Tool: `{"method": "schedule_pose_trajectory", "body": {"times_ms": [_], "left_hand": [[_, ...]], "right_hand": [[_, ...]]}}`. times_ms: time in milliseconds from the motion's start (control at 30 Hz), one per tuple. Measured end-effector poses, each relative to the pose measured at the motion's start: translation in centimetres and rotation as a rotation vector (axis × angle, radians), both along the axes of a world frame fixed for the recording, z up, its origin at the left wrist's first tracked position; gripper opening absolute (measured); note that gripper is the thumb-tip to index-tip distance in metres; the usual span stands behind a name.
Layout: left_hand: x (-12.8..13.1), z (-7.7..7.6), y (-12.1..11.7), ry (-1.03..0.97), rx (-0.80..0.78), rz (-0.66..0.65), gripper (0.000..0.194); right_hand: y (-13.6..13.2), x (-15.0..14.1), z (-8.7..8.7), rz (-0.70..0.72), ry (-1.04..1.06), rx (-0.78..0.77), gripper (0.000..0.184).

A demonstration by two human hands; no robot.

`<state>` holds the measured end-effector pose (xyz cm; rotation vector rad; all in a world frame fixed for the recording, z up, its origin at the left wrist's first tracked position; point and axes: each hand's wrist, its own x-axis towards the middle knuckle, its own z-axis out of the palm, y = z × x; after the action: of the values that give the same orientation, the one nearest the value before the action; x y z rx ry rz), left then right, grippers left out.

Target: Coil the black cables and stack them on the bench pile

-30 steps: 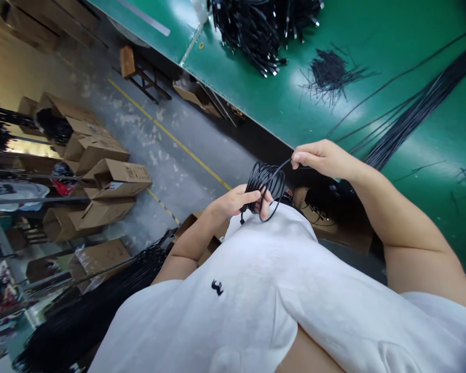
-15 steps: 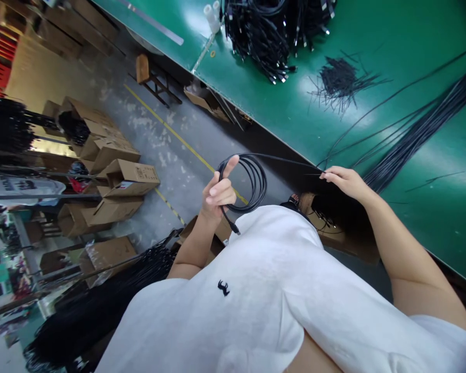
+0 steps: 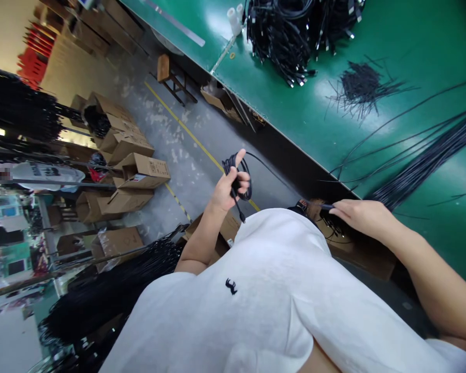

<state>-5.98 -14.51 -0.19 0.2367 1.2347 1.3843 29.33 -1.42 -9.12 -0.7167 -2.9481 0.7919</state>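
A coil of black cable [image 3: 247, 178] is looped about the fingers of my left hand [image 3: 226, 189]. The fingers curl around it while the index finger points up. One end with a small plug [image 3: 242, 216] hangs below the coil. From the coil a single strand runs right toward my right hand [image 3: 357, 215]. My right hand pinches the dark cable end [image 3: 326, 206] between thumb and fingers, just below the table's near edge. Beyond that hand, a long bundle of straight black cables [image 3: 423, 168] lies on the green table [image 3: 295, 109].
A heap of coiled cables [image 3: 283, 46] and a pile of short black ties [image 3: 359, 85] lie on the table. White spools [image 3: 234, 19] stand behind. Cardboard boxes [image 3: 142, 171] and a wooden stool [image 3: 165, 68] are on the floor. Black cables [image 3: 112, 290] hang at left, near a person in white [image 3: 48, 175].
The cable has gone from a loose coil to tighter loops around my left hand. My right hand swung out to the right, then lowered, and now grips the cable's far end.
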Motion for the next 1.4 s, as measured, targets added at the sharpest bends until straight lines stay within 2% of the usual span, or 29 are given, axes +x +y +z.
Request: {"method": "schedule_pose_trajectory", "body": {"times_ms": [100,133,200,333,400,500,567,633,700,733,800,867,967,1033,1100,1200,1233,1267,1300,1333,1400], "left_hand": [[1.4,-2.4,0.7,0.064,-0.011,-0.195,0.048],[2.1,-3.1,0.8,0.060,-0.014,-0.271,0.048],[3.6,-4.0,0.9,0.010,-0.023,-0.438,0.050],[5.9,-3.8,0.7,-0.110,-0.016,-0.786,0.048],[6.5,-3.5,0.5,-0.204,-0.008,-0.895,0.045],[6.8,-3.0,0.3,-0.339,-0.043,-0.878,0.039],[6.8,-2.6,0.2,-0.386,-0.058,-0.864,0.037],[6.8,-2.0,0.2,-0.399,-0.045,-0.959,0.038],[6.6,-1.4,-0.1,-0.371,-0.028,-1.045,0.040],[6.6,-1.3,-0.2,-0.339,-0.024,-1.043,0.042],[6.4,-1.4,-0.7,-0.260,-0.032,-0.958,0.048],[6.1,-1.9,-1.0,-0.198,-0.061,-0.845,0.054],[5.5,-2.6,-0.7,-0.219,-0.137,-0.704,0.047],[4.5,-2.5,-0.2,-0.305,-0.173,-0.582,0.042],[3.2,-2.1,0.3,-0.401,-0.170,-0.427,0.042],[1.3,-1.5,0.2,-0.509,-0.097,-0.224,0.046],[0.9,-1.5,0.0,-0.537,-0.069,-0.192,0.047],[0.6,-1.6,-0.3,-0.564,-0.047,-0.179,0.049],[0.6,-1.8,-0.6,-0.590,-0.033,-0.182,0.050],[0.6,-2.1,-0.9,-0.613,-0.026,-0.192,0.049],[0.9,-2.6,-1.4,-0.640,-0.027,-0.204,0.046]], "right_hand": [[-0.8,-3.5,4.9,0.255,0.032,-0.118,0.050],[-0.6,-4.7,6.1,0.293,0.059,-0.139,0.050],[0.2,-6.7,7.6,0.278,0.093,-0.113,0.051],[2.2,-7.8,7.5,0.225,0.072,-0.049,0.051],[2.5,-7.2,7.3,0.225,0.076,-0.061,0.048],[1.7,-6.5,7.9,0.129,0.154,-0.009,0.041],[0.3,-7.0,8.4,0.080,0.226,0.048,0.046],[-1.3,-8.2,8.6,0.153,0.267,0.066,0.046],[-2.7,-9.7,8.3,0.298,0.236,0.056,0.034],[-3.2,-10.5,8.0,0.339,0.192,0.054,0.031],[-3.9,-11.6,7.5,0.333,0.085,0.048,0.028],[-3.8,-12.5,7.1,0.256,0.007,0.024,0.023],[-2.8,-13.6,6.8,0.129,-0.016,-0.063,0.013],[-2.1,-13.8,6.6,-0.009,0.050,-0.104,0.014],[-2.3,-13.5,6.3,-0.185,0.210,-0.091,0.019],[-5.1,-12.4,4.6,-0.532,0.544,-0.025,0.024],[-6.4,-12.4,3.7,-0.651,0.628,-0.068,0.028],[-7.7,-12.6,2.7,-0.756,0.688,-0.187,0.034],[-8.9,-13.0,1.7,-0.826,0.714,-0.394,0.042],[-9.8,-13.8,0.7,-0.855,0.709,-0.678,0.048],[-10.7,-15.7,-0.8,-0.825,0.645,-1.304,0.052]]}}
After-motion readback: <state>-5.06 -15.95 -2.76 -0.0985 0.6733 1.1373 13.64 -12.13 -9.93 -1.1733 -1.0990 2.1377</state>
